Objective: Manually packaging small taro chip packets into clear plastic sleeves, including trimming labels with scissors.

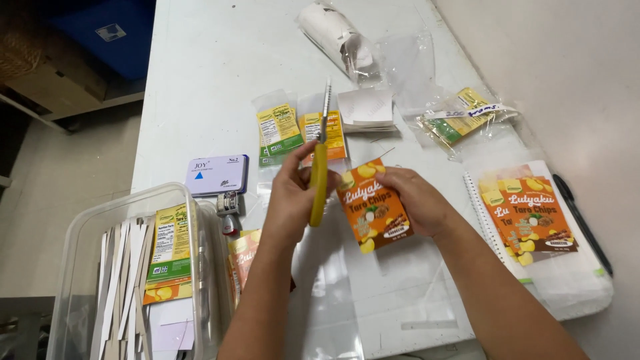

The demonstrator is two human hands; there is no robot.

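My left hand [288,200] is closed around the yellow handle of a pair of scissors [319,175], whose metal blades point away from me up the white table [220,73]. My right hand [419,199] pinches an orange printed label card [375,212] by its right edge, just right of the scissors' handle. The card's left edge sits against the handle. A clear plastic sleeve [333,293] lies flat under both hands.
A clear plastic tub [85,230] with paper strips and labels stands at the near left. A small lilac box [217,175], yellow-green labels [279,130], folded white papers [365,108], a bagged roll [337,33], an orange label stack [530,217] on a notebook and a black pen [581,223] lie around.
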